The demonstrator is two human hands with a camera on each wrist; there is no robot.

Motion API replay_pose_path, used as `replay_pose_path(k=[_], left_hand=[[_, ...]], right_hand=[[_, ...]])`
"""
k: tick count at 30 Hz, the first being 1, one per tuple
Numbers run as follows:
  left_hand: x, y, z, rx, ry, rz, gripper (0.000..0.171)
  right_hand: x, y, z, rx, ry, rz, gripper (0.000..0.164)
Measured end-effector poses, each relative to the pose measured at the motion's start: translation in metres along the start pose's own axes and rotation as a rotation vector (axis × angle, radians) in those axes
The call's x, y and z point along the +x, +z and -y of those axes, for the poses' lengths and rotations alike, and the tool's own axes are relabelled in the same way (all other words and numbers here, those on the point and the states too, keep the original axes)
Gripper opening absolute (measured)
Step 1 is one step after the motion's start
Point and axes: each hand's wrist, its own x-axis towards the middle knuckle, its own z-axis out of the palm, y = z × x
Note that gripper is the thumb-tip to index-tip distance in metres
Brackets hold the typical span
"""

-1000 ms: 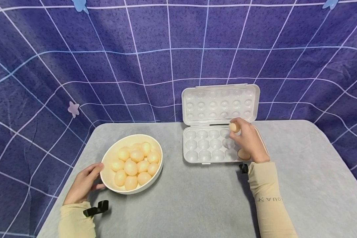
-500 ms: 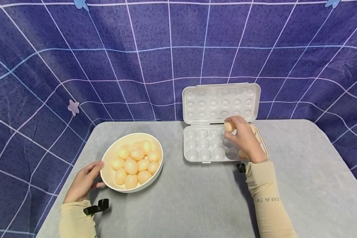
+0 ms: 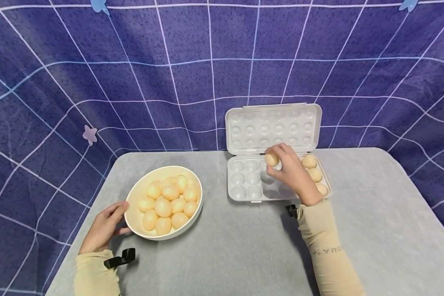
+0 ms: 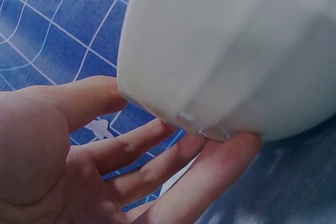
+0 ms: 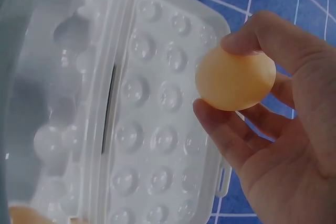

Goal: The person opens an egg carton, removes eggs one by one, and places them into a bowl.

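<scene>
My right hand (image 3: 289,173) pinches an egg (image 3: 271,159) between thumb and fingertips, over the back row of a white plastic egg carton (image 3: 247,198). In the right wrist view the egg (image 5: 235,80) overlaps the carton's dimpled lid (image 5: 152,98), which stands raised. Three eggs (image 3: 315,175) sit in the carton's rightmost column; the hand and forearm cover part of the cups left of them. On the left, my left hand (image 3: 104,225) grips the side of a cream bowl (image 3: 133,224) holding several eggs (image 3: 163,208). The left wrist view has its thumb and fingers (image 4: 205,182) against the bowl's wall.
Both containers stand on a grey tabletop (image 3: 214,246), the carton at its back edge. A blue-purple grid-patterned cloth (image 3: 185,78) rises behind and at the sides. A black wrist mount (image 3: 120,258) juts from the left sleeve.
My right hand has moved left across the carton with the egg, uncovering the three eggs in the right column. My left hand has stayed at the bowl.
</scene>
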Motion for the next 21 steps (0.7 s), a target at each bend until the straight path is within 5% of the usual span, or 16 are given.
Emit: replay_pose_path(k=[10, 21], left_hand=[[0.007, -0.006, 0.014, 0.016, -0.011, 0.003, 0.069], [0.032, -0.020, 0.052, 0.006, -0.005, -0.029, 0.088]], right_hand=[[0.011, 0.015, 0.029, 0.044, -0.045, 0.014, 0.036], [0.021, 0.036, 0.061, 0.100, -0.039, 0.040, 0.036]])
